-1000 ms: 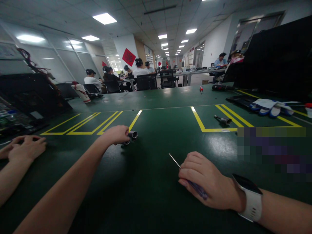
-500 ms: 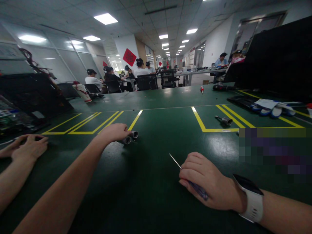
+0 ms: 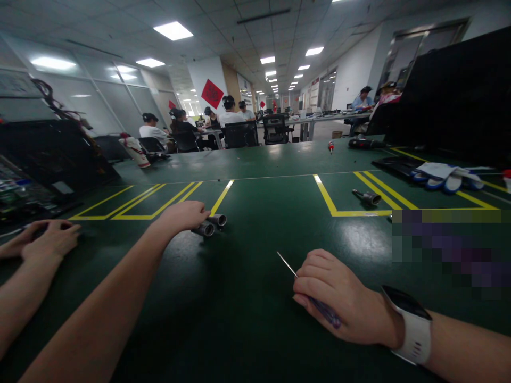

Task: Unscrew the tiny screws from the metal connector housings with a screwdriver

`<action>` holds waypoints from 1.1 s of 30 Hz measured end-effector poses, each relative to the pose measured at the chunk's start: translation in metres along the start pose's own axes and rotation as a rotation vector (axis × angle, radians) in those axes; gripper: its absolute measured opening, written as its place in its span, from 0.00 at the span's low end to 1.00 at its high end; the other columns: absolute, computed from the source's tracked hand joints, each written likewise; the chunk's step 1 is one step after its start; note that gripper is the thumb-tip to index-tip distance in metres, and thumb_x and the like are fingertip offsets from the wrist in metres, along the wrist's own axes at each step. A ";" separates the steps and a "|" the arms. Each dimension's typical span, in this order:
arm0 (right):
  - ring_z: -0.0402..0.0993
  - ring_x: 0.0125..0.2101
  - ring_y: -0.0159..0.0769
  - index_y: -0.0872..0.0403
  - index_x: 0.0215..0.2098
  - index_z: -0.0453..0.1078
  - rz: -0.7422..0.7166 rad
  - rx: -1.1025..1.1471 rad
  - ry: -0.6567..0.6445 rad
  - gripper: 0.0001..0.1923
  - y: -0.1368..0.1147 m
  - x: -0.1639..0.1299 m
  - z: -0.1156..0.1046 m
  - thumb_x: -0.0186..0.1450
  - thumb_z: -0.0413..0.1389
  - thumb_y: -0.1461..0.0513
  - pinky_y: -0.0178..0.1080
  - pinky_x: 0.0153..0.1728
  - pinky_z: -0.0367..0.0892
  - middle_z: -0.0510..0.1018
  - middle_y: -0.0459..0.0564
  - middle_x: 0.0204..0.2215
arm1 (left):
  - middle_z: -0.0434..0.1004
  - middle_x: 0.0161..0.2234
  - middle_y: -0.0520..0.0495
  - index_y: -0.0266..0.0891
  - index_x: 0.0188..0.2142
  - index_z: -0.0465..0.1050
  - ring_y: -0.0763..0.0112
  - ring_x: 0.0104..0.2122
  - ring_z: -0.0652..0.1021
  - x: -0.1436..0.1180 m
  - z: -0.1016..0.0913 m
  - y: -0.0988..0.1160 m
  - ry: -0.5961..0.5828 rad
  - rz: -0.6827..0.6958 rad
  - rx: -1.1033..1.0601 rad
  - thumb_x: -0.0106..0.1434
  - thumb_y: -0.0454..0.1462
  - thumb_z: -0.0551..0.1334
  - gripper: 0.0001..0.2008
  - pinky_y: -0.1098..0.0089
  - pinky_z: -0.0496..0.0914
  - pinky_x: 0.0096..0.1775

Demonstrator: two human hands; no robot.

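Left grip (image 3: 187, 215): curled at two sockets (image 3: 206, 230); whether it held them couldn't be told.
Sockets: lay at the tabletop (image 3: 247, 319), nearer the left, mouths facing rightward.
Right grip (image 3: 334, 291): wrapped a screwdriver (image 3: 329, 316); shaft pointed forward-left.

Left hand (image 3: 189, 214) seemingly hides the rear of 2 metal sockets (image 3: 205, 230).

Two sockets (image 3: 202, 230) are seen L of screwdriver (image 3: 326, 313), further back. Gloves (image 3: 445, 174) are laid R, twd tabletop's (image 3: 239, 319) far edge.
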State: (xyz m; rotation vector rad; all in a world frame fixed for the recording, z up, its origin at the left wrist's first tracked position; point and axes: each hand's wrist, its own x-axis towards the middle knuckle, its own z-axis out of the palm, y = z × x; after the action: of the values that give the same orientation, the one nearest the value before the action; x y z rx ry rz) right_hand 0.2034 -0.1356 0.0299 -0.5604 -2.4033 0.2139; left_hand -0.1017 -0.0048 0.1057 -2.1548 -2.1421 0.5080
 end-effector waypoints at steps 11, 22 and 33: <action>0.66 0.30 0.33 0.56 0.37 0.65 -0.014 0.003 0.018 0.04 0.002 -0.001 0.001 0.64 0.50 0.67 0.40 0.36 0.61 0.74 0.49 0.29 | 0.74 0.34 0.41 0.36 0.34 0.68 0.61 0.33 0.74 -0.020 0.008 0.053 0.516 0.074 -0.082 0.65 0.43 0.43 0.19 0.68 0.61 0.29; 0.67 0.32 0.34 0.56 0.40 0.65 -0.092 -0.074 0.033 0.06 0.002 -0.003 -0.002 0.65 0.49 0.66 0.39 0.35 0.62 0.74 0.50 0.31 | 0.70 0.25 0.47 0.38 0.28 0.66 0.68 0.26 0.72 -0.058 0.059 0.135 0.413 0.779 -0.123 0.67 0.42 0.45 0.17 0.68 0.61 0.27; 0.71 0.35 0.39 0.55 0.41 0.67 0.283 -0.198 0.234 0.08 0.040 0.015 -0.032 0.65 0.48 0.65 0.43 0.35 0.66 0.75 0.54 0.35 | 0.70 0.32 0.47 0.38 0.32 0.67 0.69 0.31 0.70 -0.058 0.055 0.128 0.373 0.776 -0.255 0.65 0.40 0.49 0.12 0.67 0.63 0.33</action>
State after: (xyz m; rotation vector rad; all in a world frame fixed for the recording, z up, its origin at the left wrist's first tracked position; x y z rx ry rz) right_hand 0.2272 -0.0928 0.0513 -0.9638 -2.1251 0.0274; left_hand 0.0080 -0.0761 0.0301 -2.8941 -1.1868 -0.1625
